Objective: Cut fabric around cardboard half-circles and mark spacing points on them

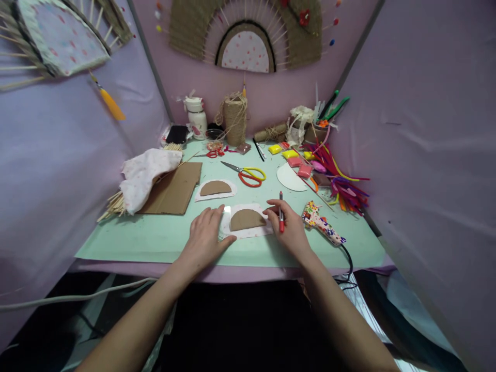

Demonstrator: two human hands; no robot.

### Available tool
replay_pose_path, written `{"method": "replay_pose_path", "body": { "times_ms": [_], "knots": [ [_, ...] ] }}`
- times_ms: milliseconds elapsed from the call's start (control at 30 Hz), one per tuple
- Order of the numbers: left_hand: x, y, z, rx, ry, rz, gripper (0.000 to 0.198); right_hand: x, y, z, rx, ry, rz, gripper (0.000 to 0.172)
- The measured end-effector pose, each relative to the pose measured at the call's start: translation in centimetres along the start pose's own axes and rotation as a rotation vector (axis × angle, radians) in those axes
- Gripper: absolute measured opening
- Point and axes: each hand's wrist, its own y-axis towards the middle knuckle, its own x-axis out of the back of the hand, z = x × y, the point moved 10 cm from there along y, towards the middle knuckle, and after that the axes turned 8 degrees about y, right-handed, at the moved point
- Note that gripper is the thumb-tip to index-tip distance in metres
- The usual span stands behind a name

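My left hand (207,232) lies flat with fingers stretched out on the left edge of a white fabric piece (251,232). A brown cardboard half-circle (247,219) rests on that fabric. My right hand (289,227) is closed round a red marker pen (281,212), its fingertips touching the fabric's right edge. A second cardboard half-circle on white fabric (215,188) lies just beyond, on the mint green mat (155,240).
Red-and-yellow scissors (248,174), a patterned glue gun (321,223) with its black cord, pipe cleaners (341,183), a white half-circle (290,178), brown cardboard sheet (174,188), white cloth over sticks (143,175), twine spool (235,119) and glue bottle (197,118) surround the hands.
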Motion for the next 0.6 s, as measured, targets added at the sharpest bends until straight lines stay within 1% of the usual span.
{"method": "replay_pose_path", "body": {
  "times_ms": [100,167,267,367,500,600],
  "knots": [
    [0.4,0.1,0.1,0.006,-0.130,-0.028,0.077,-0.2,0.9,-0.3,0.015,-0.077,0.012,0.025],
    [0.7,0.2,0.4,0.024,-0.218,-0.052,0.077,-0.1,1.7,-0.8,0.020,-0.186,0.015,0.026],
    [0.7,0.3,1.0,0.054,-0.334,-0.063,0.075,0.2,3.4,-1.8,0.003,-0.481,0.027,0.032],
    [0.3,0.5,1.5,0.080,-0.428,-0.056,0.072,0.3,5.2,-2.9,-0.066,-0.724,0.060,0.036],
    [0.2,0.8,2.1,0.079,-0.514,-0.047,0.072,-0.2,6.1,-4.3,-0.166,-0.831,0.134,0.043],
    [0.5,0.8,2.2,0.066,-0.550,-0.044,0.074,-0.4,6.0,-4.9,-0.183,-0.840,0.149,0.046]
  ]
}}
